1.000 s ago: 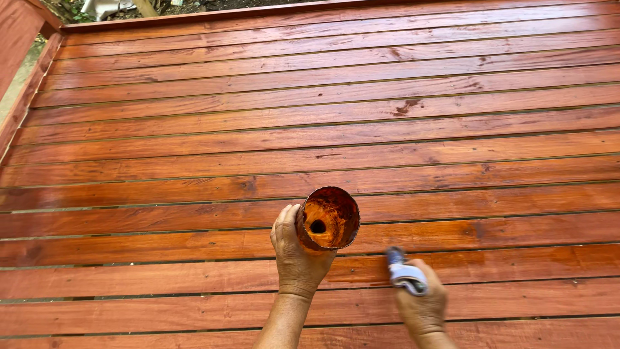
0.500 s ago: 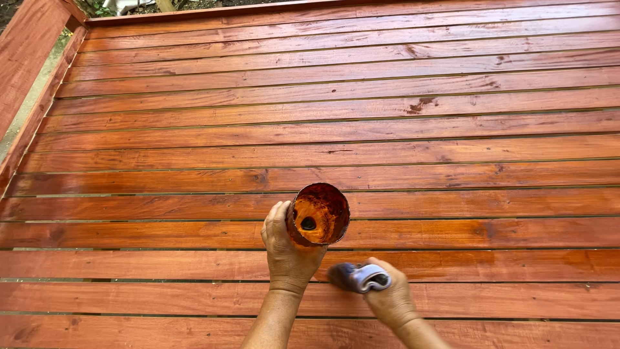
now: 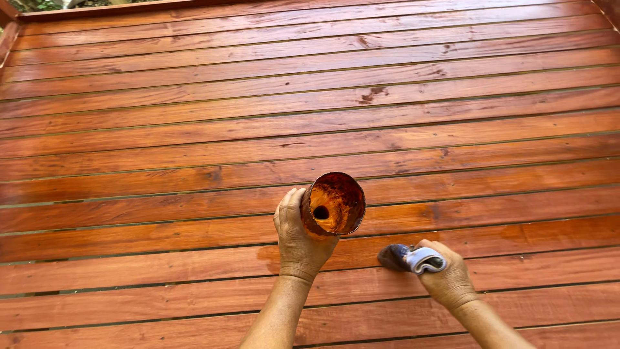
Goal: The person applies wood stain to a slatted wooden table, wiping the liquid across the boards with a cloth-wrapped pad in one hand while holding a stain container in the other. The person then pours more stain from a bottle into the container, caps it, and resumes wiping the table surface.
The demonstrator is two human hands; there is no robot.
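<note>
So the main thing here is the stain-coated can [image 3: 332, 204], held tipped on its side so the open mouth faces the camera, hovering over the deck boards [image 3: 194, 129] just up and to the left of the brush. It looks like a cut-down container with a dark hole in the far end, and the inside is slick with orange-brown stain, so I'd guess it's light, fairly stiff but dentable, and slippery anywhere the coating is wet. Best place to hold it is around the outer wall near the back end, which is exactly what the left hand [image 3: 298, 236] is doing: fingers wrapped snug around the side, thumb side toward the can's rim. Down and to the right of the can, the right hand [image 3: 449, 274] is closed around a paintbrush [image 3: 408, 257] by its metal band, bristles pointing back toward the can and resting on or just over a board (can't tell if they're actually touching). Bristles will be soft and floppy, probably loaded with stain. Count: one can, one brush, two hands, and a whole lot of reddish, glossy boards running crosswise all around the can.
</note>
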